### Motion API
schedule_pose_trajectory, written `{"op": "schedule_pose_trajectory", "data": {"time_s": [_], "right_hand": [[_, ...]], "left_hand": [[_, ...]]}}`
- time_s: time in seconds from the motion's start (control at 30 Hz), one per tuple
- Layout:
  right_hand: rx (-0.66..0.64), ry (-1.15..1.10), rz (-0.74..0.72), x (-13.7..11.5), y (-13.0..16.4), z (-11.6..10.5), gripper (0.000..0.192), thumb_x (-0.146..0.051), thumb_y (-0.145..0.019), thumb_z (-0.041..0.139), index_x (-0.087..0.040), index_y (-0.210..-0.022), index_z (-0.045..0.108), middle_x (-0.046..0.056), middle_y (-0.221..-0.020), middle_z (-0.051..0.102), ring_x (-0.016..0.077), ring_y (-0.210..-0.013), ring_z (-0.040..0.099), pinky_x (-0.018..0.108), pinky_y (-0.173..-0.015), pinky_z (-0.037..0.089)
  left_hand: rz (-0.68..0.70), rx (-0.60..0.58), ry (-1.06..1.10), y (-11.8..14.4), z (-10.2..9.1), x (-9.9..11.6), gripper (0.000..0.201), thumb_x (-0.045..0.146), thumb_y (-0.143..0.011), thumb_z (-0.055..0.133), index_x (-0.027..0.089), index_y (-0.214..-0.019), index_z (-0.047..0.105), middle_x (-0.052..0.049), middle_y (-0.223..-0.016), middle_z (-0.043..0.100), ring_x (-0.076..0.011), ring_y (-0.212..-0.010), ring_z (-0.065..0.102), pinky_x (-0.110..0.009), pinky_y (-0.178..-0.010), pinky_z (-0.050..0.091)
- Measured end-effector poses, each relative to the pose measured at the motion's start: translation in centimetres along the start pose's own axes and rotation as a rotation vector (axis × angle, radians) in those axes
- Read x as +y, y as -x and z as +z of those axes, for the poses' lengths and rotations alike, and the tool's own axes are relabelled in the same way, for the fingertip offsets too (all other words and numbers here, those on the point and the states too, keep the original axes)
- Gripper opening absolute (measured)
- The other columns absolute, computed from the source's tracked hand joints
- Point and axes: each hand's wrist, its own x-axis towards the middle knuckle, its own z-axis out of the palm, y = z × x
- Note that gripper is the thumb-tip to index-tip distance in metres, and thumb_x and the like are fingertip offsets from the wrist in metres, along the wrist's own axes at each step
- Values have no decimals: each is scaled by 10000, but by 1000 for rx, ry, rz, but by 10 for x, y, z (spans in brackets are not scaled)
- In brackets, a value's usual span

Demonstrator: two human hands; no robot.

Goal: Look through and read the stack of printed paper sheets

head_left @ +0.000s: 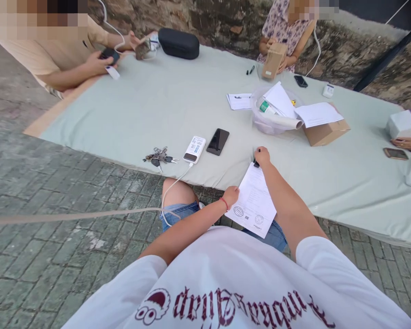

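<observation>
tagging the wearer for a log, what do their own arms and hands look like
Both arms are bare from short white sleeves down. The shirt is white with dark red gothic lettering and a small cartoon figure in a Santa hat. The left hand has a thin red band at the wrist. The right hand shows no ring, watch or glove.

A white printed paper sheet [253,201] with two round stamps near its lower edge hangs half off the front edge of the desk, tilted, its far end on the pale green cloth and its near end over the lap. A small black pen [256,163], mostly hidden, sits upright at the sheet's top corner.
</observation>
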Motion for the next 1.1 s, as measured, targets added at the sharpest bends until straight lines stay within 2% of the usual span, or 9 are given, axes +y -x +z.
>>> {"op": "schedule_pose_trajectory", "data": {"time_s": [0.17,0.3,0.5,0.67,0.97,1.1], "right_hand": [[22,36,21,-4,16,8,276,-165,-821,526,-165,-1072,641,150,-1246,631,275,-1187,576,416,-1060,433],[-15,57,19,-6,20,6,304,-179,-826,543,-160,-1116,632,167,-1315,600,298,-1243,540,430,-1078,416],[-43,125,6,-13,28,6,353,-230,-883,480,-173,-1207,608,161,-1426,537,320,-1314,484,491,-1129,357],[3,212,-37,-17,43,8,405,-278,-959,350,-209,-1302,554,130,-1513,455,320,-1411,364,607,-1164,239],[85,266,-73,-16,59,15,427,-193,-965,292,-201,-1312,539,138,-1487,469,285,-1480,263,620,-1174,181],[90,275,-90,-16,59,17,431,-164,-954,284,-196,-1286,556,134,-1452,501,278,-1476,265,617,-1178,165]], "left_hand": [[19,5,-4,13,-1,-7,284,183,-865,485,218,-588,436,19,-576,432,-169,-617,423,-322,-672,354],[22,10,-22,22,1,-9,295,163,-881,468,208,-591,449,11,-587,465,-163,-620,429,-311,-646,337],[14,3,-60,26,0,-11,304,138,-903,439,197,-605,458,-11,-635,515,-158,-624,461,-305,-648,343],[23,3,-83,27,1,-14,307,142,-911,417,191,-615,479,-37,-693,576,-168,-695,519,-302,-700,374],[24,2,-87,29,2,-18,303,148,-895,426,193,-601,480,-14,-643,560,-162,-685,513,-287,-676,356],[20,10,-87,28,2,-18,308,160,-908,418,197,-608,474,-15,-644,556,-159,-666,498,-288,-656,345]]}}
